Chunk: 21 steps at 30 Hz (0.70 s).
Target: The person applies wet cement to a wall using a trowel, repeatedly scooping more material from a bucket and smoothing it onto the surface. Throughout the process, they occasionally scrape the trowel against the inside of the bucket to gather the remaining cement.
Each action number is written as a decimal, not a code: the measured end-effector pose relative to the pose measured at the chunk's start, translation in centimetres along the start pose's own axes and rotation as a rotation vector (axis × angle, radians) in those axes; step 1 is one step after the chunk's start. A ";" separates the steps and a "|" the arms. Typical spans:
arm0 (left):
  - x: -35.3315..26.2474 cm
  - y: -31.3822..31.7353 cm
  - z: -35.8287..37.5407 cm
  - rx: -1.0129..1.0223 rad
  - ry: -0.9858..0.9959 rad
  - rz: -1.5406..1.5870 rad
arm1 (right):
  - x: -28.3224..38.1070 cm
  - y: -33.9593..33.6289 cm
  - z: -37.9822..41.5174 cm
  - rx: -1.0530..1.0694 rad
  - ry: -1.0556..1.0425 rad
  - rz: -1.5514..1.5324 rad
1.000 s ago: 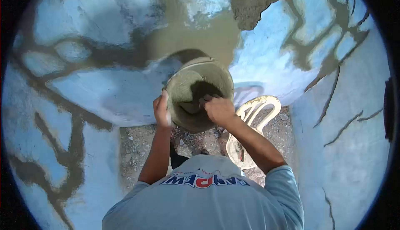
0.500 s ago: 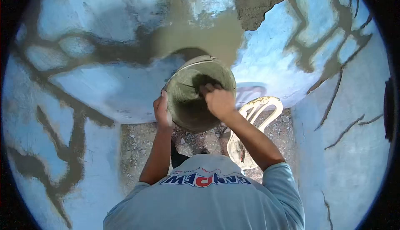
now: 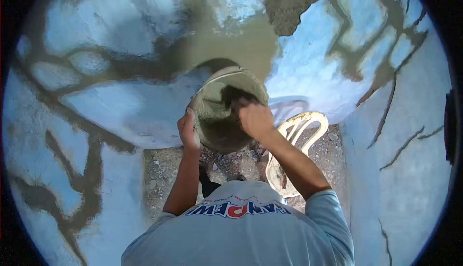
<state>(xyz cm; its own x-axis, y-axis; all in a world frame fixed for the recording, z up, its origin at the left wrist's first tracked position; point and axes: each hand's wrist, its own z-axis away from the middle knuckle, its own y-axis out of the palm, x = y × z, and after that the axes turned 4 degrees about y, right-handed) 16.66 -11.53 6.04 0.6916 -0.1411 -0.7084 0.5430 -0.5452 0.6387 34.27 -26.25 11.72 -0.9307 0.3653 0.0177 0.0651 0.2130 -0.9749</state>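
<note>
A round bucket [image 3: 255, 80], tilted with its mouth toward me, hangs in front of the wall. Its inside is smeared with wet grey-green cement [image 3: 217, 126]. My left hand [image 3: 188, 128] grips the bucket's left side, the thumb up by the rim. Inside the mouth, my right hand [image 3: 255, 119] is closed with its fingers curled down near the cement. Shadow and the hand itself hide what those fingers hold, if anything.
The blue wall [image 3: 304, 68] ahead carries grey cement bands and a rough bare patch [image 3: 299, 0]. A cream plastic chair [image 3: 313, 121] stands right of the bucket. Rubble ground [image 3: 159, 174] lies below, between side walls; the right wall has cracks [image 3: 402, 150].
My right hand has shifted slightly within the bucket, and the cement inside looks moved about. The bucket sits slightly left and lower in view.
</note>
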 end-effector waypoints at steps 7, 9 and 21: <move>-1.7 3.4 0.1 -0.141 0.031 -0.003 | 0.0 2.7 0.8 0.046 -0.077 0.041; -1.0 2.6 -0.1 -0.097 0.086 0.040 | 0.1 2.2 0.5 0.019 -0.056 0.076; -0.2 -0.5 0.8 0.019 0.076 0.014 | 0.9 1.7 -0.4 0.072 0.010 0.046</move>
<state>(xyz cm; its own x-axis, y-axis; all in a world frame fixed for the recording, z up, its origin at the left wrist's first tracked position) 15.84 -11.83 5.63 0.7337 -0.0862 -0.6740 0.5244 -0.5589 0.6424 33.73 -25.20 10.14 -0.9237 0.3823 -0.0257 0.0813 0.1300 -0.9882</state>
